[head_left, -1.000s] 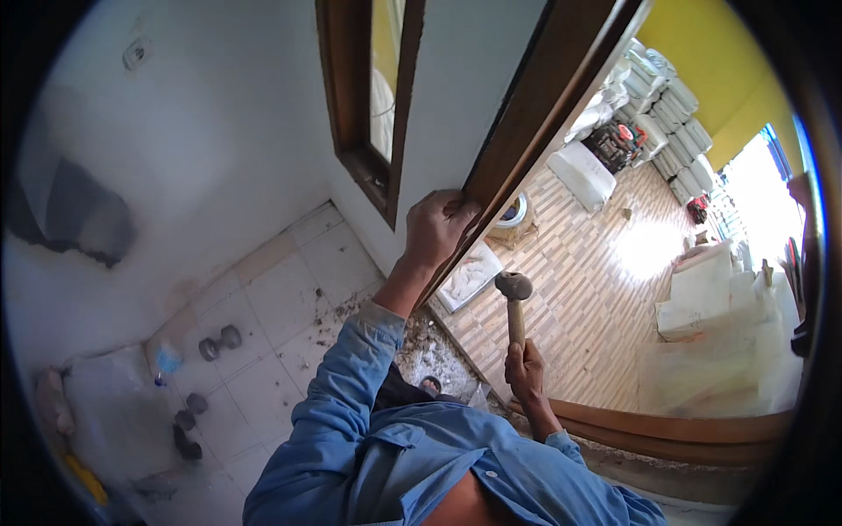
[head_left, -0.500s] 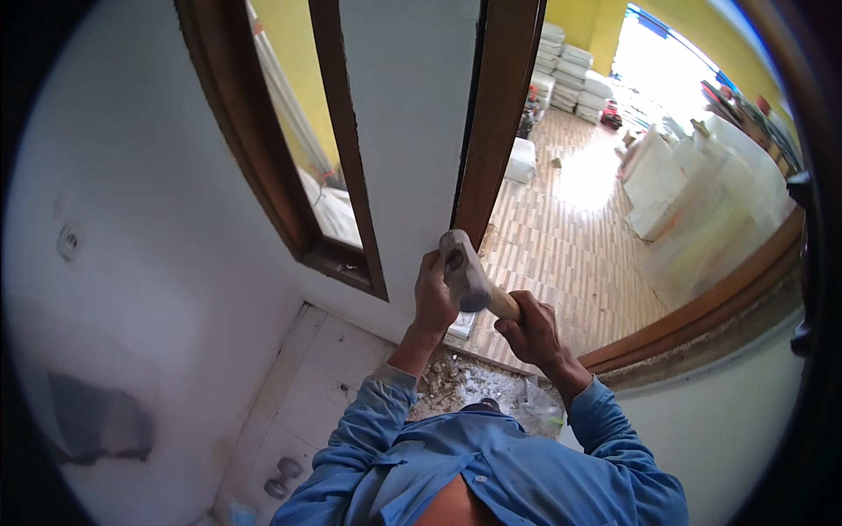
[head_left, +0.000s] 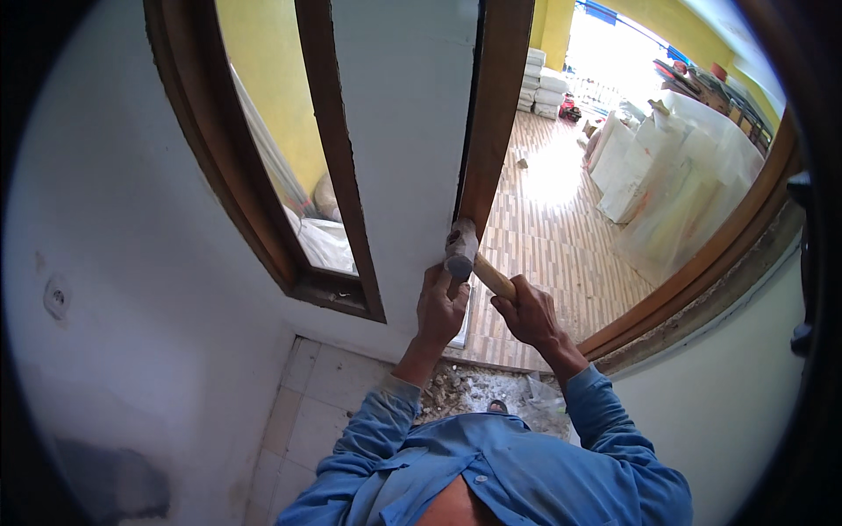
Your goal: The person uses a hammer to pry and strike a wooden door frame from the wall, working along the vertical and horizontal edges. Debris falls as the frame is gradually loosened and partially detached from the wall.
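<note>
My right hand (head_left: 531, 312) is wrapped round the wooden handle of a hammer (head_left: 460, 254) with a heavy, worn grey head. The head lies over the lower part of the brown wooden door frame (head_left: 496, 96), just above my left hand (head_left: 440, 307). My left hand is closed close beside the frame's edge, its fingers curled. Whatever it grips is hidden by the hammer head and the fingers.
Left of the frame is a white wall strip with a narrow brown-framed window (head_left: 340, 294). Broken rubble (head_left: 447, 386) and clear plastic lie at the threshold. Beyond the doorway, plastic-wrapped sheets (head_left: 680, 175) lean at the right and white sacks (head_left: 548, 92) are stacked.
The hammer head has moved up and away from me, closer against the door frame. My view has shifted slightly; both hands keep their closed grips.
</note>
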Demonstrator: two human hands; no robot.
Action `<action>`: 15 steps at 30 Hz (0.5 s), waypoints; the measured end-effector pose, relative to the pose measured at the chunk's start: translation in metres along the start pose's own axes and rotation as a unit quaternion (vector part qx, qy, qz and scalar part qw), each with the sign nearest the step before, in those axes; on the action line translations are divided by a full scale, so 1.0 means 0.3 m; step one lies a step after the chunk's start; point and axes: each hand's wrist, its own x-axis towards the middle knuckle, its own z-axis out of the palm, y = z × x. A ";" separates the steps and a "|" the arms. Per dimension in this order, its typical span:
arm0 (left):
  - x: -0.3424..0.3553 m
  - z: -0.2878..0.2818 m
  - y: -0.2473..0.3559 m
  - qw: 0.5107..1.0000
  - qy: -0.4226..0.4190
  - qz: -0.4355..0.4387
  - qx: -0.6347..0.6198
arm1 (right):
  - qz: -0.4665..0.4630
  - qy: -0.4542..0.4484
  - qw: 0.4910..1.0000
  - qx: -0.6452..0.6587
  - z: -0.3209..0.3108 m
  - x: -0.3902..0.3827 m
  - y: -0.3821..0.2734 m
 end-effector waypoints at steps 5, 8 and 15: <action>-0.003 0.014 -0.051 1.000 -0.007 0.027 -0.009 | -0.030 0.034 0.999 0.021 -0.007 -0.015 -0.021; -0.005 0.009 -0.077 0.998 -0.021 0.050 -0.032 | -0.097 0.056 0.994 0.014 -0.016 -0.016 -0.021; -0.022 -0.001 -0.066 0.999 -0.016 0.033 0.012 | 0.044 0.035 0.998 0.015 0.065 -0.027 -0.022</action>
